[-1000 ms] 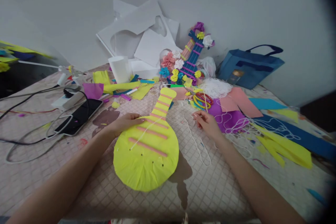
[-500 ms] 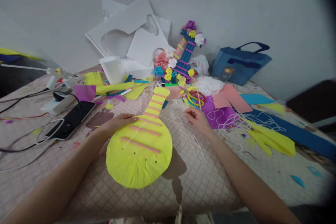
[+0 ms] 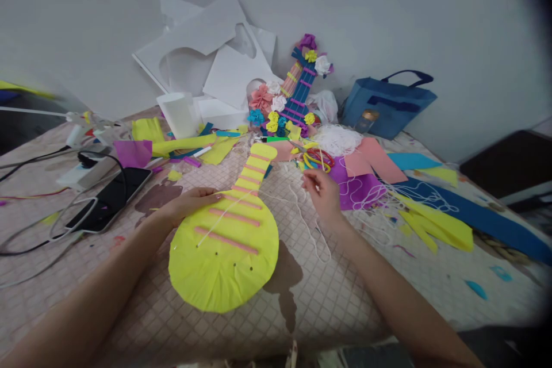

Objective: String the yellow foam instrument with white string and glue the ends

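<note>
A yellow paper-covered guitar shape [image 3: 224, 276] with pink strips across its neck and body lies on the table. My left hand [image 3: 194, 204] grips its left edge near the neck, thumb on top, other fingers hidden. White string [image 3: 226, 213] comes out of a hole in the body, runs up across the strips, then trails to the right in a loose loop on the cloth. My right hand [image 3: 321, 192] is pinched just right of the neck, above the string loop. What its fingertips hold is too small to make out. A thin pale stick shows just behind it.
Scissors [image 3: 317, 159], tangled white string [image 3: 340, 141] and coloured paper [image 3: 375, 158] lie beyond my right hand. A decorated blue guitar [image 3: 302, 92] leans at the back beside white board offcuts [image 3: 233, 77]. A blue bag [image 3: 388, 106] stands right; a phone [image 3: 110, 201] and cables lie left.
My right hand has risen slightly and shifted a little right relative to the guitar. The whole view has drifted slightly. My left hand keeps its hold on the guitar.
</note>
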Tool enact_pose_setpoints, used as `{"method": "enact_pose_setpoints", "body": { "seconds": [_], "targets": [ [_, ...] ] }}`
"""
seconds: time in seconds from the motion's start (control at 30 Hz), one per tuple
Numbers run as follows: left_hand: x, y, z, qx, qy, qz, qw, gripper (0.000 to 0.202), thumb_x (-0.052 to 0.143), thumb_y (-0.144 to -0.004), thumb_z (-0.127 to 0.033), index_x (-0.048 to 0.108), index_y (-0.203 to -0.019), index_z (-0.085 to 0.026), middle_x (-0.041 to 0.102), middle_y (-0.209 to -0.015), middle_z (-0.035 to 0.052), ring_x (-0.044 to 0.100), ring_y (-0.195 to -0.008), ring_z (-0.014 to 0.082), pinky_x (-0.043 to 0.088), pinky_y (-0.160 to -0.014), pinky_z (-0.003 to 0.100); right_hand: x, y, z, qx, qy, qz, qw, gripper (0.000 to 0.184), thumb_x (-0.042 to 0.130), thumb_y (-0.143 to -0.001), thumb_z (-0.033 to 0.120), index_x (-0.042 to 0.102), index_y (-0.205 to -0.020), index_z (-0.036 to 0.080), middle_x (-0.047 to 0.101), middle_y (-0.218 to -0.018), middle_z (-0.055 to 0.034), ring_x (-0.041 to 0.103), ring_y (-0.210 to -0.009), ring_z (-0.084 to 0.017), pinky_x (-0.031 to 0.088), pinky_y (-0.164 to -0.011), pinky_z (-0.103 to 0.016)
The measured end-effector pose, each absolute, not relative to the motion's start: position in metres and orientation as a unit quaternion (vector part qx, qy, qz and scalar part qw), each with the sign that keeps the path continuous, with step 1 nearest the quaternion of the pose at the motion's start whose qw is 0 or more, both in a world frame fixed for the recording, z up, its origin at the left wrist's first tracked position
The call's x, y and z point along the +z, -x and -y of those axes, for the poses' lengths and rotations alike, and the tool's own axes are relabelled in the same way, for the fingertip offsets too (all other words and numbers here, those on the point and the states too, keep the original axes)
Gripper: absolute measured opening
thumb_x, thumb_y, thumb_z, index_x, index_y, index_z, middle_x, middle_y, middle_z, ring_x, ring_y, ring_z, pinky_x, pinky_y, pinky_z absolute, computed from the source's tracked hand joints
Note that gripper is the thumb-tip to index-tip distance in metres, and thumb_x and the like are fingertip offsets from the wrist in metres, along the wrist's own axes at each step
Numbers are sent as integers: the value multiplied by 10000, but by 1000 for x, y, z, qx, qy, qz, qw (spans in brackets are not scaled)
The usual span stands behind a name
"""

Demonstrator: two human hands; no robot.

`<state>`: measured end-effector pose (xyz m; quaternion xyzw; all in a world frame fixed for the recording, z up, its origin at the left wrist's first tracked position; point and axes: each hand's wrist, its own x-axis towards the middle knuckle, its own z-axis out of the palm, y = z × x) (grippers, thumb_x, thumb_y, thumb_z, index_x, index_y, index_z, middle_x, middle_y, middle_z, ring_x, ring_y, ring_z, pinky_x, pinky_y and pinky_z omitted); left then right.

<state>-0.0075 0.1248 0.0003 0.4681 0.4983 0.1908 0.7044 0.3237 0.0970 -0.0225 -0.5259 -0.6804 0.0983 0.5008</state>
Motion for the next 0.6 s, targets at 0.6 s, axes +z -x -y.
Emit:
{"method": "enact_pose_setpoints", "body": {
  "seconds": [0.6],
  "targets": [
    [-8, 8, -131, 190, -502, -473, 699, 382, 711, -686, -476, 670, -906, -166, 724, -896, 97, 675, -745, 257, 521, -680, 336, -26, -341, -100, 31, 583, 670, 458, 269, 439, -892, 348, 595, -753, 177, 607, -646, -28, 557, -593, -153, 413, -574, -267]
  ]
}}
